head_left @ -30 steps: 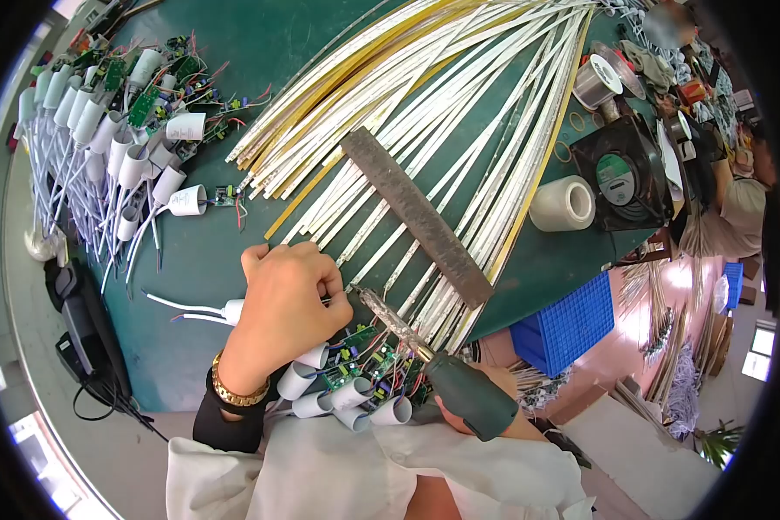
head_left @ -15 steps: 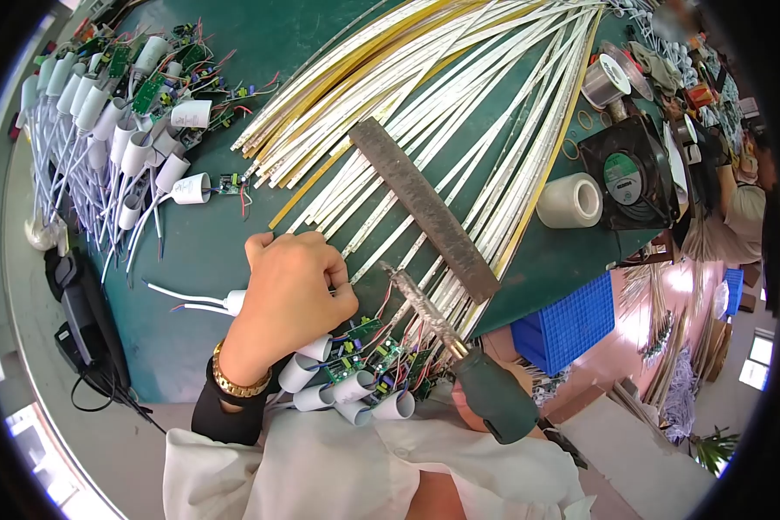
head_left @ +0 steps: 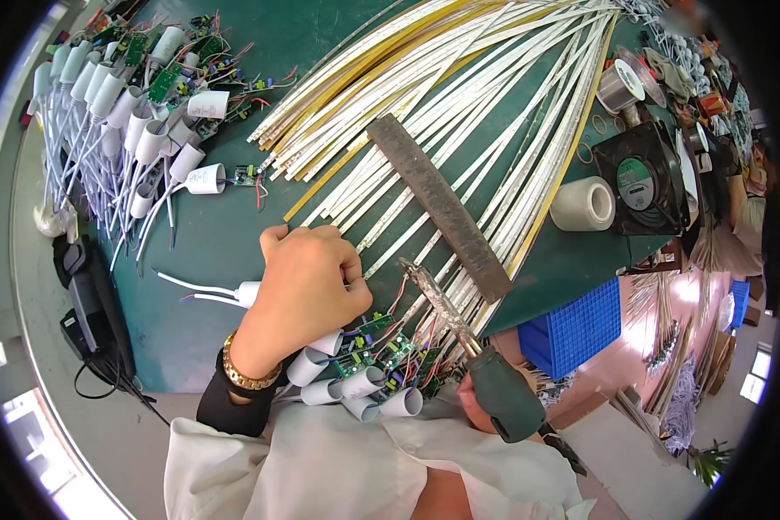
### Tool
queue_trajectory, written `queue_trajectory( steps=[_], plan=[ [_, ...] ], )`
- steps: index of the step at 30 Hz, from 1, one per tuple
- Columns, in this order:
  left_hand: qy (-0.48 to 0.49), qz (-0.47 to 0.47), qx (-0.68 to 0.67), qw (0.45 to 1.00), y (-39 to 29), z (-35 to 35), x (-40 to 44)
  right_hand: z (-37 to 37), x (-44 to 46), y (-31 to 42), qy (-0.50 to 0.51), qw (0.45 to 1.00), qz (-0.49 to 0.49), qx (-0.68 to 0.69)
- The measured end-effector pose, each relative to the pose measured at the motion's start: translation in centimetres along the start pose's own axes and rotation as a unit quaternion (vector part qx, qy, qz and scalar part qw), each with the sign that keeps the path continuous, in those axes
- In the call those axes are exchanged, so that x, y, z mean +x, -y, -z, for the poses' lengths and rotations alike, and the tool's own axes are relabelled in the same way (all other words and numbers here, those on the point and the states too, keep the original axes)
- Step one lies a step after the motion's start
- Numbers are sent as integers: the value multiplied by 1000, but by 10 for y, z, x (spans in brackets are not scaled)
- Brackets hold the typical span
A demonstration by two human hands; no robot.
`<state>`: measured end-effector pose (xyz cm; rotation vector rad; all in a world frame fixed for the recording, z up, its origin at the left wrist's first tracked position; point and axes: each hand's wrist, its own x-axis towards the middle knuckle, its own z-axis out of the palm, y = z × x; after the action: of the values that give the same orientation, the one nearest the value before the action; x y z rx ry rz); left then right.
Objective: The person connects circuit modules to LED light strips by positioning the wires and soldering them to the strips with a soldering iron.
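My left hand [head_left: 310, 279], below a gold watch [head_left: 250, 371], is closed with its fingers curled downward over the green table. What its fingertips pinch is hidden. A white plastic cap [head_left: 248, 294] with two stripped wires sticks out from beneath its wrist side. In my right hand [head_left: 474, 407] is a soldering iron [head_left: 503, 394] with a dark green handle. Its worn tip points up-left, just right of my left hand, near the ends of the white LED strips [head_left: 399, 227]. Against my body lie several capped green circuit boards [head_left: 396, 348].
A dark metal bar [head_left: 442, 208] lies across the strips. More capped boards with cables [head_left: 139, 130] are heaped at left, above a black tool [head_left: 95, 303]. At right are a white roll [head_left: 582, 204], a fan [head_left: 640, 180], a solder spool [head_left: 620, 85] and a blue crate [head_left: 572, 325].
The whole view has shifted slightly, so the table things appear a little farther right. Both hands and the soldering iron keep nearly the same places relative to the strips.
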<state>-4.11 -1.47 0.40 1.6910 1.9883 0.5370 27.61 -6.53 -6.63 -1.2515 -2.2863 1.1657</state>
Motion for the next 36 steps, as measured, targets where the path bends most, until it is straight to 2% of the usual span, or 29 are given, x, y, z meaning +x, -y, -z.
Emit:
queue_trajectory(
  steps=[5,8,12,17,22,23,24,25,26,27,29,31,33,34,36],
  plan=[
    [-4,1,4,1000,0,-1,0,8,4,4,66,996,-52,23],
    [1,5,1,1000,-1,1,-1,4,2,10,27,996,-79,16],
    [5,3,-5,1000,-1,2,1,5,1,8,32,995,-93,3],
    [-4,-8,-1,1000,0,1,0,1,-5,-11,114,967,-220,52],
    [-15,-19,12,1000,3,2,0,-3,2,-16,95,953,-242,152],
    [6,-15,1,1000,3,6,0,-2,5,-13,90,948,-248,177],
    [28,-12,-9,999,3,9,0,4,10,-9,90,950,-245,175],
    [24,-13,-9,1000,5,12,-1,17,22,8,62,989,-99,85],
    [39,-33,-23,998,8,15,-2,22,30,18,33,998,49,-7],
    [55,-53,-37,996,10,18,-4,15,27,18,32,998,52,-7],
    [56,-63,-41,996,11,27,-9,0,17,13,-60,986,-41,147],
    [60,-77,-45,994,11,30,-14,0,15,13,-65,985,-37,153],
    [79,-49,-80,993,11,31,-19,-3,14,10,-76,984,-29,160],
    [79,-87,-101,988,12,28,-21,-8,11,5,-82,984,-26,158],
    [65,-84,-81,991,5,18,-27,-10,10,2,-89,983,-20,158]
  ],
)
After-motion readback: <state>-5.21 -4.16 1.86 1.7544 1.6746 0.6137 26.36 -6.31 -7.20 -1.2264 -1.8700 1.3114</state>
